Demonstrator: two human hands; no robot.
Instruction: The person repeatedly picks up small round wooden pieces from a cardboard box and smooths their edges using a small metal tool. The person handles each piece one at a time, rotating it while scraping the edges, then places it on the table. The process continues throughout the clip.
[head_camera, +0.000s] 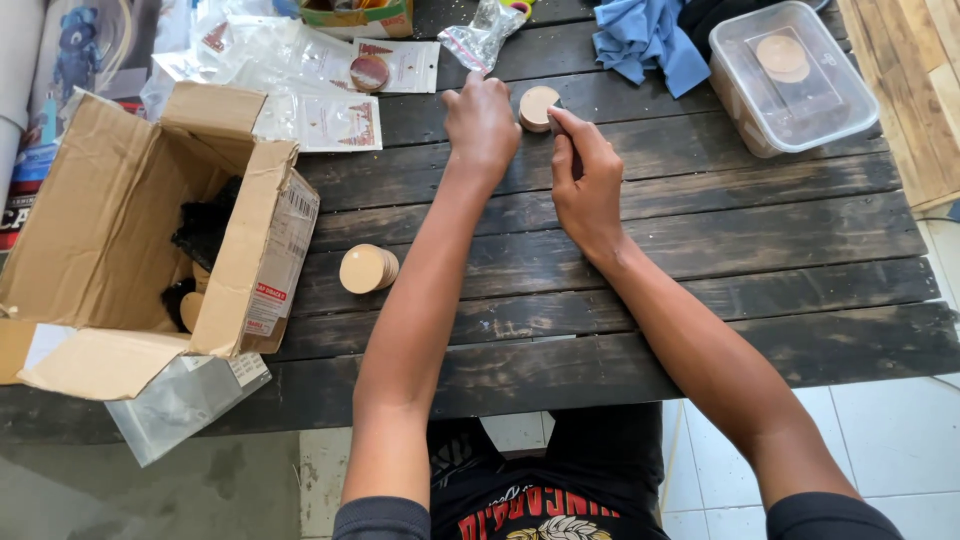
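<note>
At the far middle of the dark plank worktop (700, 250), the left hand (480, 125) and right hand (588, 180) pinch a round wooden disc (538, 105) between their fingers, well apart from the open cardboard box (110, 230).

Two hands are at work: the left hand (482, 125) and the right hand (586, 178), with one wooden disc (537, 107) between them. One stack of discs (367, 269) lies on the table (760, 250); how many it holds cannot be told. At least two more discs (193, 305) show inside the one cardboard box (110, 220). One clear tub (792, 78) holds two discs (783, 57), one lying on the other. One blue cloth (645, 38) lies near it. Several flat clear packets (330, 120) lie on the table, at least three, one with a dark disc (369, 72) inside. One crumpled clear bag (480, 35) is there too.
</note>
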